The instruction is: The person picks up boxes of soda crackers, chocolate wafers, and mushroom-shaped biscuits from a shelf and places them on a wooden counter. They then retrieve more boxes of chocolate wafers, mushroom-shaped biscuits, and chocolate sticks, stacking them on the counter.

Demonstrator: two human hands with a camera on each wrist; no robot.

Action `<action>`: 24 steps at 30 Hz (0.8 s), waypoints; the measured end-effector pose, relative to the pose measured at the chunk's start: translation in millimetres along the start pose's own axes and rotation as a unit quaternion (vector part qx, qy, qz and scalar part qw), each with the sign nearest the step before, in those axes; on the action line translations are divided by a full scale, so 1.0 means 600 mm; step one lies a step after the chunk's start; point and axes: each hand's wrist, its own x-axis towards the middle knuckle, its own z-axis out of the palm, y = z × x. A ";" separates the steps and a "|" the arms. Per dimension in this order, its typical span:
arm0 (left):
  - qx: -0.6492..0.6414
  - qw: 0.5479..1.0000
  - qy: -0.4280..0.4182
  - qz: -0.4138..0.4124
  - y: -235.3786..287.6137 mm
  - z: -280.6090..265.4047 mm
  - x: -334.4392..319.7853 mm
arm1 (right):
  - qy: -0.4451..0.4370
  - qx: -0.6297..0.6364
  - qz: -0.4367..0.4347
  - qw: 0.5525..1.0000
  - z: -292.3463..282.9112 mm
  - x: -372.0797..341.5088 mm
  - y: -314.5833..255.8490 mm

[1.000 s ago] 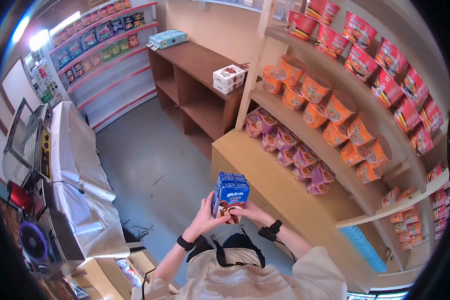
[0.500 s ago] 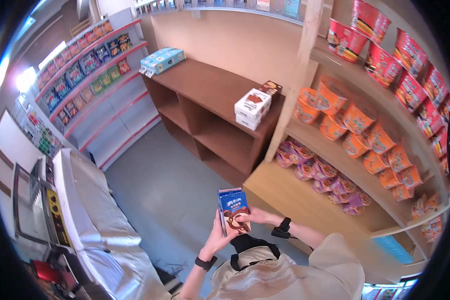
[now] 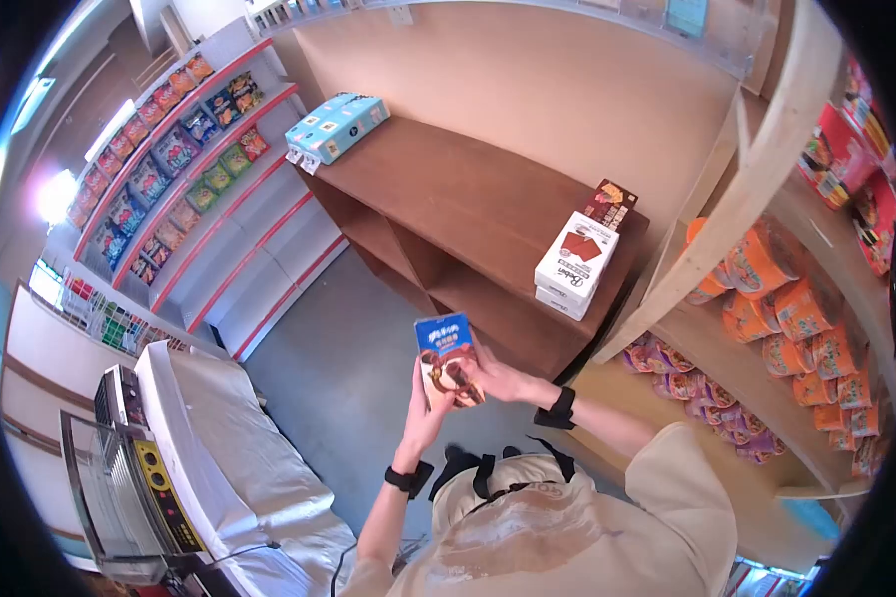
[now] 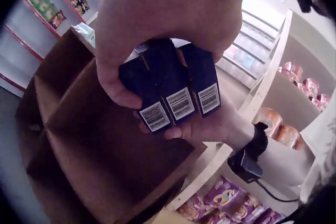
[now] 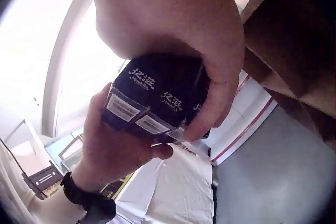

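Note:
Three blue biscuit boxes (image 3: 444, 338), stacked face to face, are gripped between both hands in front of the body. A brown biscuit picture covers the lower front in the head view. My left hand (image 3: 425, 416) holds them from the left side, its thumb over the front. From the right, my right hand (image 3: 498, 379) grips the stack with its fingers curled round it. In the left wrist view the ends of the boxes (image 4: 175, 85) show white barcode labels side by side. White lettering marks the boxes (image 5: 157, 90) in the right wrist view.
Ahead stands a low brown shelf unit (image 3: 468, 184) with a blue-wrapped pack (image 3: 336, 127), white boxes (image 3: 575, 261) and a dark brown box (image 3: 610, 204) on top. Wooden shelves at right hold orange noodle tubs (image 3: 804, 307). A cloth-covered counter (image 3: 231, 448) runs along the left.
The view has turned right and come closer to the brown shelf unit. Both hands still grip the biscuit boxes, whose front now faces up more squarely.

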 end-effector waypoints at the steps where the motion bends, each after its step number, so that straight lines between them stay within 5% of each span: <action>1: 0.002 1.000 -0.004 -0.011 0.000 -0.009 0.023 | -0.047 -0.006 0.039 0.998 -0.021 0.010 -0.031; 3: 0.050 0.997 -0.058 0.011 0.000 -0.025 0.078 | 0.045 -0.118 -0.032 0.991 -0.030 0.039 0.010; 16: 0.109 0.952 -0.285 0.026 0.055 -0.069 0.332 | 0.251 -0.057 0.123 0.958 -0.076 0.152 0.018; 24: -0.010 0.941 -0.338 -0.016 0.034 -0.051 0.403 | 0.330 -0.094 0.179 0.922 -0.100 0.185 -0.017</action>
